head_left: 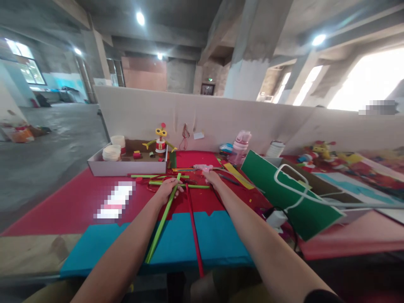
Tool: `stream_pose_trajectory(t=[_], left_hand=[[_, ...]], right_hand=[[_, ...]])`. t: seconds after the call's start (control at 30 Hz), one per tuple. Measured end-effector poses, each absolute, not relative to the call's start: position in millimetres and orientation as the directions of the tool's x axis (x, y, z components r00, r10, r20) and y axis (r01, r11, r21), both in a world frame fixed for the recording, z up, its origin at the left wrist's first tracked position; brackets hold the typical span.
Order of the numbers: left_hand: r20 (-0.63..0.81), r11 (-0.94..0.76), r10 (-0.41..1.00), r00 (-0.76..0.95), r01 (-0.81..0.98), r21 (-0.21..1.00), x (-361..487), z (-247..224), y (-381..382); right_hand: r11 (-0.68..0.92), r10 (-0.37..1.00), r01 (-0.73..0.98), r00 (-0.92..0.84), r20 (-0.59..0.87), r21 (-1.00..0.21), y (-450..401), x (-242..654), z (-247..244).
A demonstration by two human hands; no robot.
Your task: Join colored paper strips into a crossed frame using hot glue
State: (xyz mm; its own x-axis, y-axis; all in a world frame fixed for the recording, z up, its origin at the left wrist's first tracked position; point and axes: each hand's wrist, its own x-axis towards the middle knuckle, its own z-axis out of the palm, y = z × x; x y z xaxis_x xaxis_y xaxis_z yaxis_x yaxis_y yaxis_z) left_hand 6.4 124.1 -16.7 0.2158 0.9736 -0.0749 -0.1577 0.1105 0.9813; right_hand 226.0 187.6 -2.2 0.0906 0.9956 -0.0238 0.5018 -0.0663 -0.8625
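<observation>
My left hand (169, 190) is closed on a long lime-green strip (161, 227), which slants down over the blue cloth (176, 235). Another green strip (197, 186) lies crosswise just beyond it. Reaching farther forward, my right hand (212, 177) is at a pink glue gun (203, 168); its fingers are small and partly hidden, so its grip is unclear. Between my forearms a dark red strip (193, 231) runs toward the table's front edge.
At the back left, a box (128, 168) holds white cups (111, 152) and a yellow-eyed figure (160, 145). A green board (284, 193) leans at the right beside a white bent frame (292, 169). A pink bottle (241, 145) stands behind, near the partition (208, 113).
</observation>
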Motion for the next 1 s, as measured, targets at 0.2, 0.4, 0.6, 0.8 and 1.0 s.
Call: stream_pose_trajectory(t=[0.2,0.4,0.6,0.8,1.0], left_hand=[[-0.069,0.103,0.965,0.253,-0.125,0.987,5.3,-18.3,126.2],[-0.052,0.090,0.963,0.264,-0.134,0.987,3.2,-24.6,131.2],[-0.065,0.104,0.975,0.213,-0.181,0.978,1.1,-15.7,129.2],[-0.045,0.087,0.980,0.193,-0.217,0.972,-2.7,-12.9,129.7],[-0.053,0.098,0.977,0.204,-0.221,0.970,-2.5,-12.3,127.6]], right_hand=[[-0.197,0.976,0.748,0.208,-0.058,-0.634,179.4,224.6,-14.5],[-0.225,0.956,0.843,0.288,0.057,-0.489,161.4,225.1,-7.7],[0.069,0.983,0.894,0.014,0.181,-0.443,154.7,197.2,1.7],[0.087,0.996,0.915,-0.072,0.053,-0.394,137.2,165.7,-8.1],[0.107,0.994,0.771,-0.090,0.059,-0.627,135.5,161.9,-20.5]])
